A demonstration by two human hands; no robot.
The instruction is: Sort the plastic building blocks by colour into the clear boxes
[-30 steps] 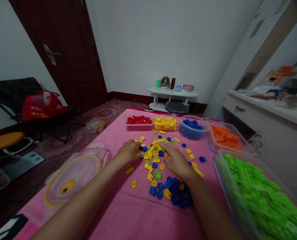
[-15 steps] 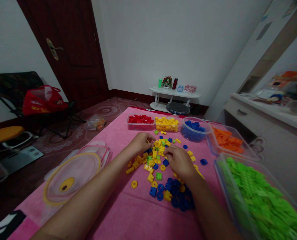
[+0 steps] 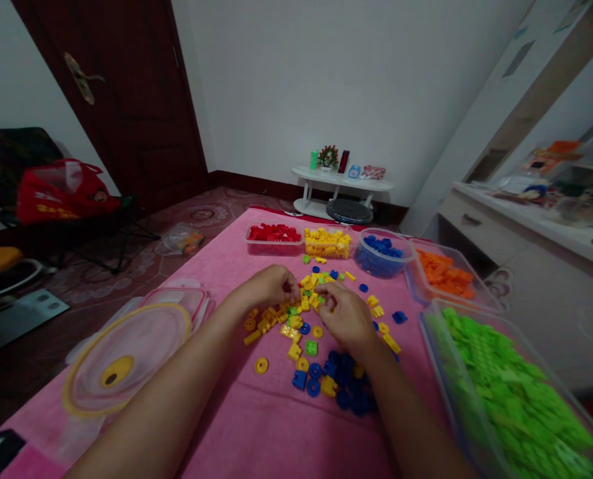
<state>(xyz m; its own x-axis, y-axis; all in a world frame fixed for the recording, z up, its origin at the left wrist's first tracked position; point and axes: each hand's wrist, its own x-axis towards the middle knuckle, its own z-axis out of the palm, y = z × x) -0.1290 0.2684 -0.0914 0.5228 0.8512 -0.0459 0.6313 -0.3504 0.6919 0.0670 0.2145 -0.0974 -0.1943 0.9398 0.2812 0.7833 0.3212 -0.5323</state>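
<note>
My left hand (image 3: 279, 286) is at the left side of a loose pile of yellow building blocks (image 3: 305, 303). Its fingers are curled together, and whatever they hold is hidden; a small red spot shows by the fingertips. Across the pile, my right hand (image 3: 347, 314) reaches in from the right with thumb and fingers bent over the pieces. What lies between them is too small to make out. Mixed into the pile are a few green pieces, such as a green block (image 3: 311, 347), and blue rings. Dark blue pieces (image 3: 346, 372) cluster nearer me, partly behind my right forearm.
Along the far edge stand tubs of red blocks (image 3: 275, 233), yellow blocks (image 3: 327, 243) and blue blocks (image 3: 382, 246). Orange pieces (image 3: 443, 274) and green pieces (image 3: 510, 386) fill boxes at right. Clear lids (image 3: 126, 359) lie at left on the pink cloth (image 3: 256, 426).
The view has shifted slightly. My left hand has drawn a little away from the middle of the pile, with its fingers curled. My right hand remains over the pile's right side.
</note>
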